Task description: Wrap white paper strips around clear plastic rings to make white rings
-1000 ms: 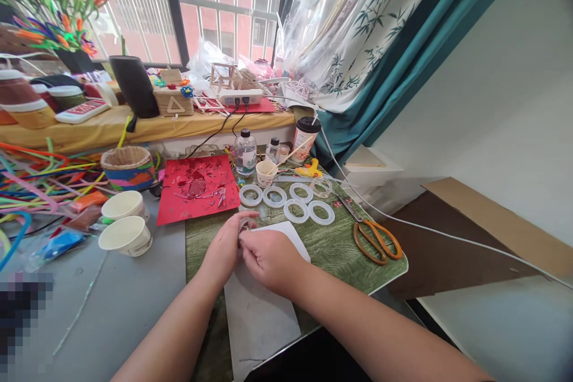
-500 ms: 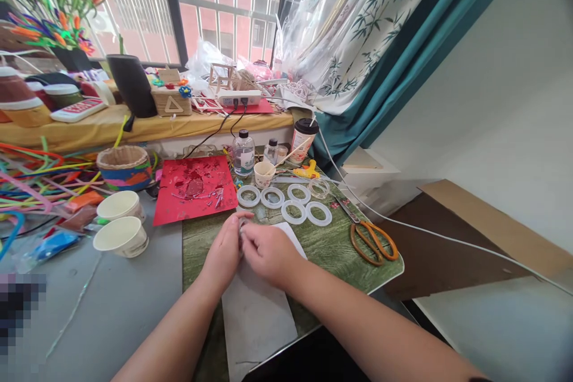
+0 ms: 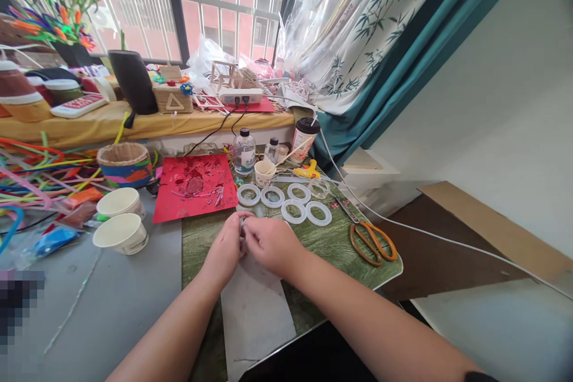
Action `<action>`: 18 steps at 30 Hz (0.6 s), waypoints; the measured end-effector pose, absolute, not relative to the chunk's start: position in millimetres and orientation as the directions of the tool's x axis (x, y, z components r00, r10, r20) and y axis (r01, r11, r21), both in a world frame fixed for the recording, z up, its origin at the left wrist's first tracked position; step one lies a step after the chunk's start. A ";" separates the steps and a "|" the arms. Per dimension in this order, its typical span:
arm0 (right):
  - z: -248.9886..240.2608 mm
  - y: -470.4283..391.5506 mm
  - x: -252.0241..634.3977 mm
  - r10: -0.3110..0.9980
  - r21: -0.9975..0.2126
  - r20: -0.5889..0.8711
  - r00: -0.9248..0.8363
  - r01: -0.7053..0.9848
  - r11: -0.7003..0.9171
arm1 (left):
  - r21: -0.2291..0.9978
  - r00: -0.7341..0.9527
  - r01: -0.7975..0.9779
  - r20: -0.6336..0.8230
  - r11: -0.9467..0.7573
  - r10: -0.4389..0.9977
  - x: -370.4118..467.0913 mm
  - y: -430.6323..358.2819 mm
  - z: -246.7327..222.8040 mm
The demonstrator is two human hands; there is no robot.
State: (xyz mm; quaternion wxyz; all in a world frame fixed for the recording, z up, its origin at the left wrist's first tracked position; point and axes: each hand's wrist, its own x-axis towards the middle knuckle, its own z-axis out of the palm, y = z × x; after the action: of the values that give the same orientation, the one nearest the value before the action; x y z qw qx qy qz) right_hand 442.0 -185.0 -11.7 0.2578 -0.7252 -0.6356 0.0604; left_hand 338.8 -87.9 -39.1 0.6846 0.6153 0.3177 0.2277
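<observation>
My left hand [image 3: 227, 249] and my right hand [image 3: 271, 246] meet above a pale grey board [image 3: 256, 322] on the green table mat. Between the fingers of both is a small, whitish, clear-looking item, mostly hidden, that I cannot make out. The fingers of each hand are curled and pressed together around it. Just beyond my right hand lie several translucent white rings [image 3: 293, 211]. A red sheet [image 3: 196, 187] with dark red flakes and a clear patch lies beyond my left hand.
Orange-handled scissors [image 3: 372, 242] lie at the right. Two white cups [image 3: 120, 233] stand left. Behind the rings are a small paper cup [image 3: 265, 173] with sticks, a clear bottle [image 3: 244, 155], a yellow glue gun [image 3: 307, 169] and a lidded cup [image 3: 305, 140]. A white cable crosses the right side.
My right hand has shifted slightly and covers more of the board's upper right part. Both hands remain closed together; the view has moved a little.
</observation>
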 end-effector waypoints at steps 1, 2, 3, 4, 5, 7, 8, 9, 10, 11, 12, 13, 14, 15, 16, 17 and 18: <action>-11.0 -185.2 441.6 0.962 -0.433 0.240 0.129 0.901 -0.013 | 0.990 0.688 0.066 -0.137 0.127 0.713 338.5 -88.1 -38.0; -10.4 -185.4 441.6 0.967 -0.418 0.242 0.082 0.908 0.028 | 0.993 0.684 0.051 -0.115 0.109 0.720 338.2 -88.3 -36.9; -10.0 -185.6 442.1 0.966 -0.410 0.249 0.068 0.911 0.041 | 0.994 0.686 0.044 -0.100 0.096 0.721 338.1 -88.5 -36.0; -9.7 -185.5 443.2 0.962 -0.414 0.256 0.095 0.910 0.020 | 0.994 0.691 0.047 -0.102 0.096 0.715 338.2 -88.9 -35.4; -9.7 -185.3 444.6 0.954 -0.425 0.261 0.150 0.905 -0.026 | 0.992 0.697 0.058 -0.121 0.113 0.706 338.4 -89.4 -35.1; -10.7 -184.8 446.8 0.938 -0.438 0.256 0.233 0.893 -0.102 | 0.983 0.712 0.087 -0.176 0.163 0.680 339.0 -90.4 -35.3; -11.6 -184.8 446.9 0.941 -0.430 0.250 0.227 0.897 -0.102 | 0.980 0.712 0.090 -0.189 0.180 0.677 339.3 -90.7 -35.6; -12.7 -185.0 446.2 0.952 -0.414 0.243 0.187 0.908 -0.073 | 0.980 0.704 0.080 -0.186 0.184 0.685 339.5 -90.7 -35.8; -13.8 -185.3 445.1 0.964 -0.390 0.235 0.127 0.920 -0.026 | 0.982 0.697 0.065 -0.174 0.179 0.696 339.6 -90.6 -36.1; -14.7 -185.6 444.0 0.970 -0.367 0.229 0.075 0.930 0.015 | 0.983 0.694 0.053 -0.161 0.174 0.702 339.6 -90.4 -36.4; -15.2 -185.7 443.0 0.973 -0.349 0.225 0.058 0.937 0.024 | 0.984 0.695 0.047 -0.156 0.172 0.702 339.6 -90.1 -36.7; -15.3 -185.5 442.5 0.973 -0.336 0.220 0.075 0.942 0.003 | 0.982 0.698 0.053 -0.164 0.179 0.696 339.5 -89.8 -37.2; -14.9 -185.1 442.5 0.972 -0.325 0.213 0.102 0.945 -0.028 | 0.979 0.702 0.068 -0.182 0.190 0.688 339.5 -89.6 -37.8; -14.0 -184.6 442.8 0.972 -0.309 0.205 0.117 0.950 -0.049 | 0.976 0.703 0.079 -0.199 0.202 0.683 339.4 -89.4 -38.5; -12.9 -184.3 443.3 0.975 -0.285 0.199 0.102 0.958 -0.042 | 0.973 0.700 0.081 -0.209 0.214 0.683 339.4 -89.2 -39.1; -11.7 -184.2 444.0 0.980 -0.253 0.190 0.050 0.967 0.000 | 0.972 0.694 0.070 -0.209 0.225 0.689 339.3 -89.1 -39.6; -10.5 -184.5 444.9 0.984 -0.218 0.178 -0.034 0.973 0.073 | 0.970 0.689 0.049 -0.206 0.239 0.695 339.2 -89.1 -39.6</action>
State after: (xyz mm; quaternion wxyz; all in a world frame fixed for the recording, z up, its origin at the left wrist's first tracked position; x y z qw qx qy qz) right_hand 444.9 -184.5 -10.5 0.1407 -0.6806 -0.7188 0.0181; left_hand 339.2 -89.1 -39.6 0.7173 0.5744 0.3237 0.2253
